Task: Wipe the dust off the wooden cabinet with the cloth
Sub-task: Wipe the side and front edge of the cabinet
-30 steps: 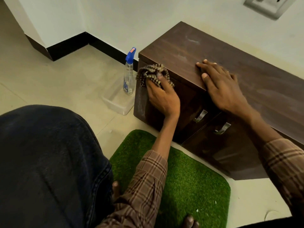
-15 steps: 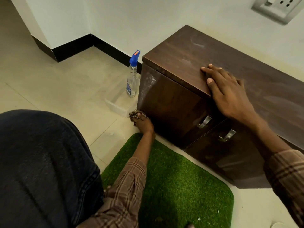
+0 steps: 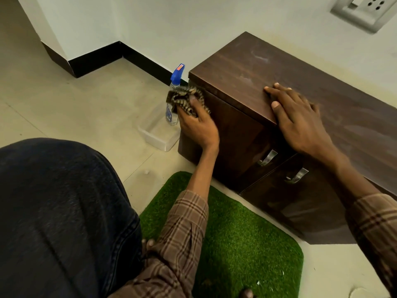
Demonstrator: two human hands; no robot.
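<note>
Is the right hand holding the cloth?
No, the right hand rests flat on the cabinet top, while the left hand grips the cloth.

Brown plaid shirt sleeves on both arms, dark denim trousers.

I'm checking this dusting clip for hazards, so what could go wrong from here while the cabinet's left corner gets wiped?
1. The left hand wipes with the cloth right beside the spray bottle; a wide stroke might knock it over.
2. The cloth is bunched in the grip, so little of it may meet the wooden cabinet, leaving streaks.
3. The right hand rests flat on the dusty top and could smear it.
</note>
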